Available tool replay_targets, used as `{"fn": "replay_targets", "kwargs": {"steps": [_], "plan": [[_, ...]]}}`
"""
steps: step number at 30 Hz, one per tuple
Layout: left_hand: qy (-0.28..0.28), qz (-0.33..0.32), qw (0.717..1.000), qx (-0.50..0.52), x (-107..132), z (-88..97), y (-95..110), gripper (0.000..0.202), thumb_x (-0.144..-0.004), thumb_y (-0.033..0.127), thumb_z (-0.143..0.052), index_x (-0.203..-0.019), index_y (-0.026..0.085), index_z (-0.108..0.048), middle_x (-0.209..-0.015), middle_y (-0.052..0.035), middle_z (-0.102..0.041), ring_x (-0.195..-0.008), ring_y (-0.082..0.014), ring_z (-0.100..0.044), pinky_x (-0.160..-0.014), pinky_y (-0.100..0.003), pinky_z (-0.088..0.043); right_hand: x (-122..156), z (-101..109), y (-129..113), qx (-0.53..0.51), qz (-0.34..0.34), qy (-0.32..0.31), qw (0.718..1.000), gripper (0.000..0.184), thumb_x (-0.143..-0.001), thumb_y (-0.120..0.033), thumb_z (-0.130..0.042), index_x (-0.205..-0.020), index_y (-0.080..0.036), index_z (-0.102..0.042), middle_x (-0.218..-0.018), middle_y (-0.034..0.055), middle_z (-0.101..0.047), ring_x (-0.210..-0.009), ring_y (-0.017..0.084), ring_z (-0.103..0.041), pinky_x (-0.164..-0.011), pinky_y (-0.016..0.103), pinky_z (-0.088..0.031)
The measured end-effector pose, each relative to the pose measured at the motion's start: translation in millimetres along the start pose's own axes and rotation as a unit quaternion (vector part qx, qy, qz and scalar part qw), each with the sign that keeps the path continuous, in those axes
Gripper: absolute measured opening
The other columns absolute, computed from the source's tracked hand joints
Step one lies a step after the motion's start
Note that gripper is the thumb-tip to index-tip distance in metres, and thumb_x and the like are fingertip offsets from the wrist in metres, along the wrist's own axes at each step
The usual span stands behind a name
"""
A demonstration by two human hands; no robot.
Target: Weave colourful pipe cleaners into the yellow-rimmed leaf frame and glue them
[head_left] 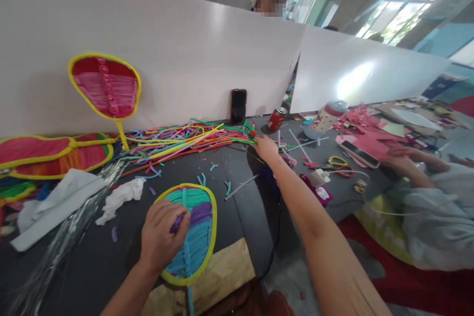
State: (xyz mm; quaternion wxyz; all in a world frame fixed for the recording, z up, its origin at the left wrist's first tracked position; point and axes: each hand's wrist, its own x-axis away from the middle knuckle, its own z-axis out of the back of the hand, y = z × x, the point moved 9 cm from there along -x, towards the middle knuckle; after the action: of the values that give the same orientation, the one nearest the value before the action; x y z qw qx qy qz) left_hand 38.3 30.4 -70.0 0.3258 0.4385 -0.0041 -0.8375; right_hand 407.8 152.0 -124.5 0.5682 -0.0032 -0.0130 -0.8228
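A leaf-shaped fan [200, 237] of blue, teal and purple pipe cleaners, edged in yellow, lies before me with its stem toward me. My left hand [163, 232] is over its left half, thumb and forefinger pinched together near the purple band; what they hold is hidden. Farther off, my right hand [267, 148] reaches to the right end of a long bundle of coloured pipe cleaners [185, 143]. Its fingers are closed down beside a small red object [253, 134] and green tips; what they grip is unclear.
A red-and-pink fan [107, 86] stands against the white partition [177, 49]. A phone [238, 105], red can [277, 118], tumbler [326, 118] and scissors [338, 165] are farther right. Crumpled tissue [122, 197] and silvery strands [81, 222] lie left. Another person's hands [403, 163] are at right.
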Motion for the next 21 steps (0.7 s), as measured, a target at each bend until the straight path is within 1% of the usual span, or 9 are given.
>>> {"fn": "replay_targets", "kwargs": {"steps": [8,11,14,18,21], "plan": [[-0.002,0.003,1.000,0.005,-3,0.3,2,0.006,-0.079,0.013,-0.064,-0.079,0.018,-0.062,-0.072,-0.0031,-0.069,-0.073,-0.0186,-0.062,-0.082,-0.035,-0.049,-8,32,36,-0.028,-0.014,0.027,0.999,0.029,-0.092,-0.034,-0.056,-0.116,-0.017,-0.058,-0.118,0.0080,-0.060,-0.100,0.020,-0.061,-0.085,0.042,-0.052],[-0.007,0.008,1.000,0.004,-2,-0.8,1,0.005,-0.080,0.014,-0.063,-0.078,0.019,-0.062,-0.072,-0.0029,-0.069,-0.073,-0.0184,-0.062,-0.081,-0.035,-0.049,-12,38,48,-0.044,-0.015,0.025,0.999,0.029,-0.092,-0.034,-0.056,-0.116,-0.017,-0.058,-0.117,0.0079,-0.061,-0.100,0.020,-0.061,-0.085,0.042,-0.052],[-0.012,0.009,1.000,0.006,-1,-1.9,0,0.006,-0.080,0.014,-0.063,-0.080,0.019,-0.062,-0.073,-0.0035,-0.069,-0.074,-0.0190,-0.062,-0.082,-0.037,-0.049,-14,35,53,-0.070,0.001,0.006,0.998,0.029,-0.092,-0.034,-0.056,-0.115,-0.017,-0.058,-0.116,0.0077,-0.061,-0.099,0.020,-0.062,-0.085,0.041,-0.052],[-0.005,0.012,1.000,0.005,0,-0.5,-2,0.005,-0.079,0.014,-0.064,-0.080,0.019,-0.062,-0.072,-0.0032,-0.069,-0.074,-0.0191,-0.062,-0.082,-0.036,-0.049,-16,22,57,-0.111,0.026,-0.032,0.993,0.030,-0.092,-0.034,-0.056,-0.116,-0.017,-0.058,-0.116,0.0076,-0.061,-0.098,0.020,-0.062,-0.083,0.041,-0.053],[-0.006,0.009,1.000,-0.001,-1,-0.3,-1,0.005,-0.080,0.014,-0.064,-0.079,0.019,-0.062,-0.072,-0.0029,-0.069,-0.073,-0.0190,-0.062,-0.081,-0.035,-0.049,-20,15,66,-0.147,0.032,-0.050,0.987,0.032,-0.091,-0.035,-0.057,-0.117,-0.016,-0.058,-0.116,0.0070,-0.060,-0.098,0.021,-0.062,-0.083,0.041,-0.053]]}}
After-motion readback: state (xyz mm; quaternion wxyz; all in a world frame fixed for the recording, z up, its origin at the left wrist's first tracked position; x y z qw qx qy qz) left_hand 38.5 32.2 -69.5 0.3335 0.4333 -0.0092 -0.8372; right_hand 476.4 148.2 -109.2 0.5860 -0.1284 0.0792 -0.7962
